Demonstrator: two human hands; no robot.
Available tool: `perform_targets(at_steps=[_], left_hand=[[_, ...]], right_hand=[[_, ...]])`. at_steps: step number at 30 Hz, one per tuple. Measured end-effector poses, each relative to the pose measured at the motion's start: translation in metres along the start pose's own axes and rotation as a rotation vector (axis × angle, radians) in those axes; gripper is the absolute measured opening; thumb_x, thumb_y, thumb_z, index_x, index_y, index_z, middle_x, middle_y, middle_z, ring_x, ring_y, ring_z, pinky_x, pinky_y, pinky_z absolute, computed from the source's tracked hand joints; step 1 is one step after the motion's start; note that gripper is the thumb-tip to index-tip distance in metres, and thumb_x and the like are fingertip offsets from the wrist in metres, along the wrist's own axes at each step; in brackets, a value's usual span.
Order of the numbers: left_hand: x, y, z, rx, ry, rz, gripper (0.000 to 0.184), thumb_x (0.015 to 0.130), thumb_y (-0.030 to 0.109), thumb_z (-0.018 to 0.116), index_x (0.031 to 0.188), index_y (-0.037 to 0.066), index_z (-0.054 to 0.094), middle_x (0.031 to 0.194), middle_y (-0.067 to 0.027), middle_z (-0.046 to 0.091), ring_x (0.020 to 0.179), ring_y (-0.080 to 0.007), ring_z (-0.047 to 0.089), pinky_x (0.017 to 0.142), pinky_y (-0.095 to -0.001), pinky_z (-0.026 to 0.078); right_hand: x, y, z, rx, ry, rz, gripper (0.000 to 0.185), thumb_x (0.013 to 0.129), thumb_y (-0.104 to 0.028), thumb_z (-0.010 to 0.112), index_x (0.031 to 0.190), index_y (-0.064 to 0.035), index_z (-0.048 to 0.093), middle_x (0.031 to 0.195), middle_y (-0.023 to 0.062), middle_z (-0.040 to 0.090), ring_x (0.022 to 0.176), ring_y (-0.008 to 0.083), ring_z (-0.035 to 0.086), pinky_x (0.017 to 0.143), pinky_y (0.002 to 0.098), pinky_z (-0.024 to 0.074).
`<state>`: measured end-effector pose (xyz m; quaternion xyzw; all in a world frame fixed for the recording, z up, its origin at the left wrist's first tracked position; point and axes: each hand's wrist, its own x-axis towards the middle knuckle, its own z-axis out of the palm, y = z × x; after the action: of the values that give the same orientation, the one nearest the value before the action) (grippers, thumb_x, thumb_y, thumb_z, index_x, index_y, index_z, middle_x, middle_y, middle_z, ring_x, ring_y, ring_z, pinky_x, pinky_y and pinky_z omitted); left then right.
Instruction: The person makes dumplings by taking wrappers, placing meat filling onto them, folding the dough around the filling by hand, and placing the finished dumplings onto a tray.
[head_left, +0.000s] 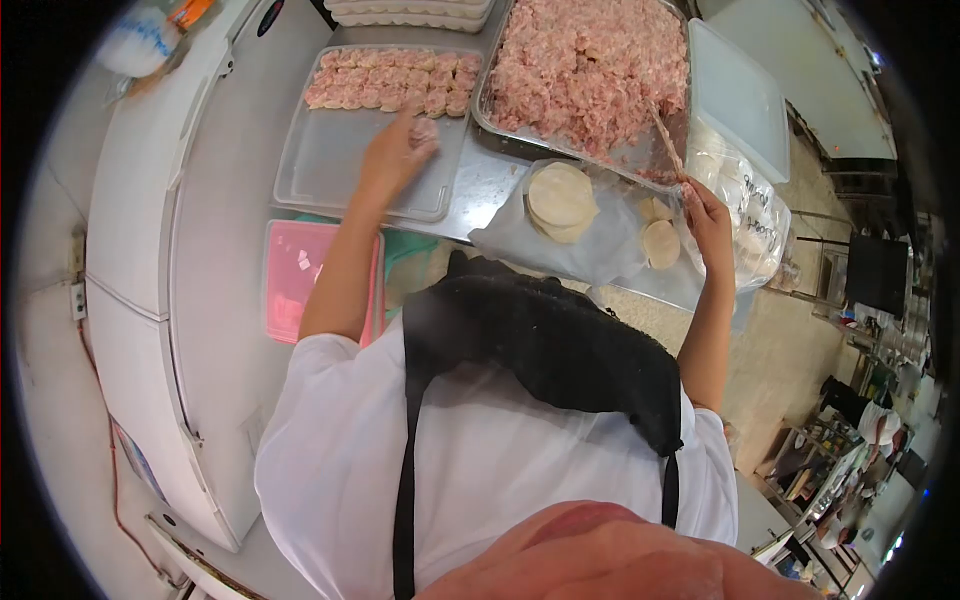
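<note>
My left hand (pixel 390 165) is over the clear plastic tray (pixel 330 180), fingers closed round a small meat dumpling (pixel 425 133), slightly blurred. Rows of open-topped meat dumplings (pixel 385 80) fill the far part of that tray. My right hand (pixel 712 222) grips the near end of a thin, meat-smeared stick-like spatula (pixel 666 140). Its far end rests in the ground meat (pixel 590 70), heaped in a large metal tray (pixel 490 115). Between my hands, a stack of round dough wrappers (pixel 562 198) lies on a plastic sheet (pixel 510 225). A few loose wrappers (pixel 660 243) lie near my right hand.
Bags of wrappers (pixel 750 220) and a translucent lid (pixel 740 100) sit at the right. Stacked white trays (pixel 410 12) stand at the back. A pink-lidded container (pixel 290 280) is below the table's left side, beside a white refrigerator (pixel 215 250).
</note>
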<state>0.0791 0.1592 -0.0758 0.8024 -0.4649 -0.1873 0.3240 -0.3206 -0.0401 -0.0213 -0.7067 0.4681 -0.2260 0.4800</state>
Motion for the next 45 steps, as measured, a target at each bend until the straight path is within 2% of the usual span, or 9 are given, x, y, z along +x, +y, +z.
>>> perform_targets(at_steps=[15, 24, 27, 31, 34, 36, 40, 42, 45], left_hand=[[0.038, -0.008, 0.05, 0.194, 0.065, 0.297, 0.072, 0.078, 0.01, 0.064, 0.141, 0.005, 0.031, 0.115, -0.0268, 0.056, 0.106, -0.0402, 0.055, 0.088, -0.0437, 0.045], [0.042, 0.007, -0.031, -0.051, 0.04, -0.045, 0.059, 0.082, 0.023, 0.067, 0.135, 0.009, 0.044, 0.118, -0.0139, 0.061, 0.103, -0.0204, 0.061, 0.087, -0.0324, 0.049], [0.048, 0.069, -0.057, -0.371, 0.112, 0.281, 0.051, 0.085, 0.025, 0.066, 0.129, 0.005, 0.049, 0.111, -0.0104, 0.063, 0.097, -0.0156, 0.062, 0.079, -0.0279, 0.051], [0.069, 0.14, -0.021, -0.82, -0.099, 0.302, 0.046, 0.088, 0.025, 0.064, 0.126, 0.002, 0.051, 0.108, -0.0129, 0.065, 0.097, -0.0204, 0.064, 0.088, -0.0301, 0.047], [0.088, 0.134, 0.037, -0.39, -0.102, 0.539, 0.045, 0.087, 0.025, 0.064, 0.125, 0.005, 0.053, 0.114, -0.0095, 0.064, 0.105, -0.0192, 0.061, 0.092, -0.0316, 0.045], [0.074, 0.124, 0.04, -0.32, -0.021, 0.559, 0.044, 0.086, 0.025, 0.063, 0.125, 0.007, 0.053, 0.118, -0.008, 0.062, 0.11, -0.0197, 0.058, 0.094, -0.0329, 0.044], [0.055, 0.022, 0.015, -0.468, 0.144, 0.214, 0.054, 0.084, 0.024, 0.062, 0.133, 0.007, 0.047, 0.127, -0.0169, 0.055, 0.113, -0.03, 0.056, 0.097, -0.0363, 0.042], [0.043, -0.026, 0.024, 0.001, 0.281, 0.061, 0.06, 0.082, 0.016, 0.059, 0.138, 0.007, 0.039, 0.128, -0.0209, 0.053, 0.113, -0.0354, 0.055, 0.095, -0.0391, 0.043], [0.025, -0.023, 0.026, -0.084, 0.021, -0.069, 0.061, 0.078, 0.005, 0.053, 0.137, 0.006, 0.037, 0.127, -0.0221, 0.054, 0.11, -0.0383, 0.056, 0.093, -0.0401, 0.044]], right_hand=[[-0.009, 0.009, -0.006, -0.009, -0.01, -0.037, 0.029, 0.095, -0.021, 0.056, 0.117, -0.004, 0.063, 0.065, -0.0086, 0.044, 0.055, 0.0011, 0.034, 0.049, 0.0172, 0.0274], [-0.004, 0.004, -0.007, -0.048, -0.037, -0.002, 0.032, 0.093, -0.022, 0.06, 0.115, 0.0001, 0.062, 0.076, -0.0036, 0.055, 0.065, 0.0049, 0.044, 0.059, 0.0203, 0.0388], [-0.002, 0.009, -0.005, -0.029, -0.032, -0.022, 0.031, 0.094, -0.022, 0.058, 0.116, -0.0014, 0.063, 0.07, -0.0066, 0.05, 0.058, 0.0025, 0.038, 0.052, 0.0185, 0.0316], [0.001, 0.009, -0.002, -0.006, -0.037, -0.035, 0.03, 0.094, -0.022, 0.058, 0.116, -0.0019, 0.063, 0.067, -0.0083, 0.047, 0.056, 0.0016, 0.035, 0.049, 0.0175, 0.0281], [0.006, 0.01, -0.002, -0.089, -0.017, -0.038, 0.033, 0.094, -0.024, 0.056, 0.115, 0.0009, 0.062, 0.086, 0.0002, 0.062, 0.078, 0.0073, 0.051, 0.071, 0.0226, 0.0435], [0.009, 0.011, -0.005, -0.123, 0.005, -0.097, 0.033, 0.095, -0.025, 0.055, 0.116, -0.0012, 0.062, 0.073, -0.0051, 0.051, 0.065, 0.0045, 0.041, 0.058, 0.0201, 0.0346], [0.007, 0.006, -0.005, -0.146, 0.036, -0.09, 0.035, 0.097, -0.029, 0.052, 0.116, -0.0023, 0.063, 0.067, -0.007, 0.044, 0.061, 0.0037, 0.036, 0.053, 0.0202, 0.0307], [0.004, -0.003, -0.001, -0.118, -0.01, -0.083, 0.034, 0.097, -0.029, 0.051, 0.115, -0.0016, 0.063, 0.071, -0.0051, 0.049, 0.064, 0.0047, 0.04, 0.057, 0.0208, 0.0344], [0.006, -0.016, 0.011, -0.136, -0.074, -0.083, 0.034, 0.097, -0.028, 0.05, 0.112, -0.0005, 0.063, 0.092, 0.0038, 0.061, 0.085, 0.0108, 0.052, 0.076, 0.0253, 0.0412]])
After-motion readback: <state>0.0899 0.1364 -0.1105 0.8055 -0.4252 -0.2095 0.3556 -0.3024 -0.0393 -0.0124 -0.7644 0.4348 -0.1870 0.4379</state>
